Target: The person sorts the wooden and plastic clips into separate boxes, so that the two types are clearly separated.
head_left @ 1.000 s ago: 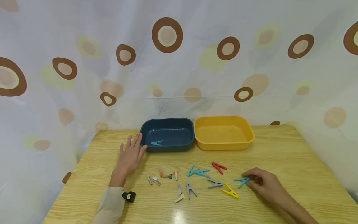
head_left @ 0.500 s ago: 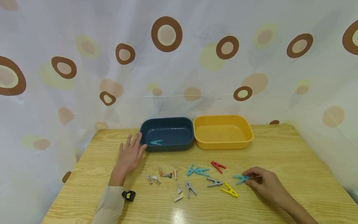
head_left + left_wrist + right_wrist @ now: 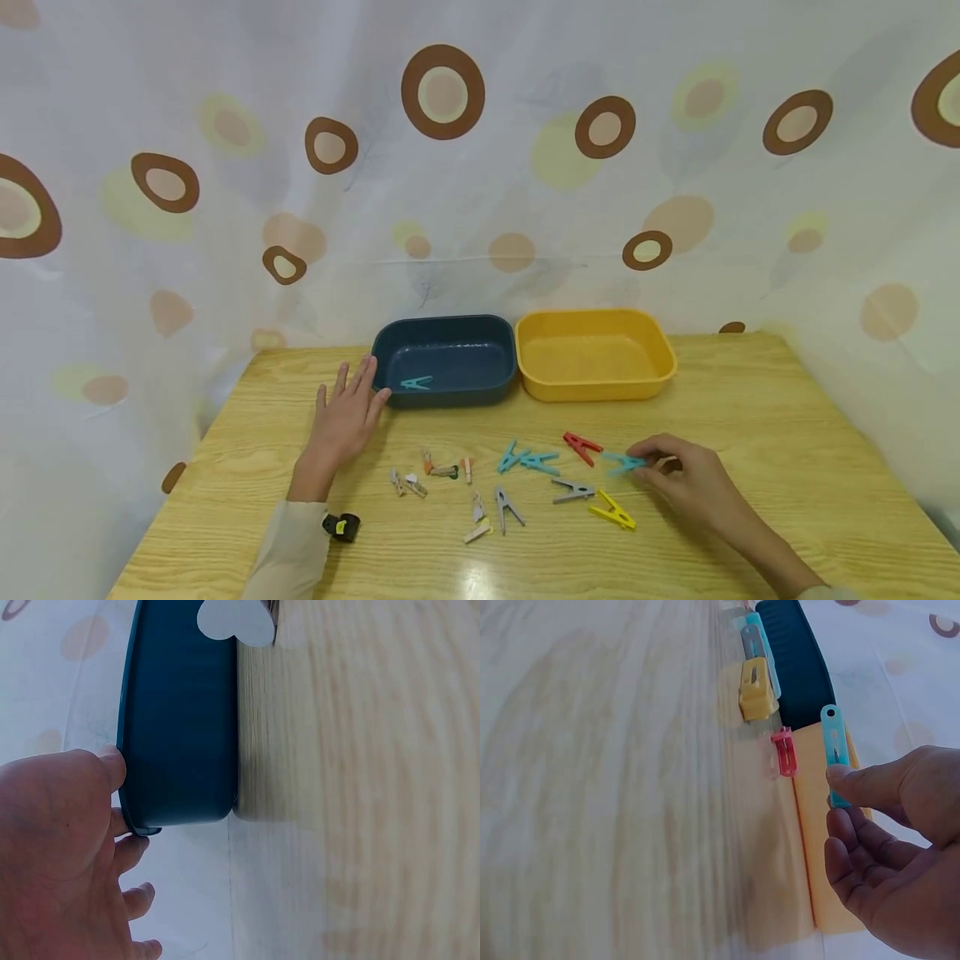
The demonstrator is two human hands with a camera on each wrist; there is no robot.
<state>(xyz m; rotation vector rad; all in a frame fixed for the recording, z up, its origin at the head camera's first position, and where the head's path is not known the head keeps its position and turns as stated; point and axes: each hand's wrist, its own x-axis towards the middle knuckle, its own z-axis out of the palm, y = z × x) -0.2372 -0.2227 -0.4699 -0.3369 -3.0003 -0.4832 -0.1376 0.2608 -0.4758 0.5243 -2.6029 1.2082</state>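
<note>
In the head view my right hand (image 3: 690, 487) pinches a light blue clothespin (image 3: 624, 463) above the right part of the table. The right wrist view shows that clothespin (image 3: 834, 742) between thumb and fingertips. My left hand (image 3: 345, 425) lies with fingers spread against the left front corner of a dark blue basin (image 3: 450, 398), and its thumb touches the rim (image 3: 126, 780). One light blue clothespin (image 3: 416, 383) lies inside this basin. Near my right hand are a red clothespin (image 3: 582, 447), a yellow one (image 3: 615, 512) and a grey one (image 3: 573, 491).
A yellow basin (image 3: 596, 390) stands right of the blue one, side by side. Two light blue clothespins (image 3: 538, 462), another grey one (image 3: 507, 510) and several small wooden clips (image 3: 468, 470) lie mid-table. A black strap-like object (image 3: 342, 527) is by the left sleeve. Patterned cloth (image 3: 450, 208) hangs behind.
My right hand has moved left and slightly up with the light blue clothespin, now close to the red one. The left hand has stayed at the blue basin.
</note>
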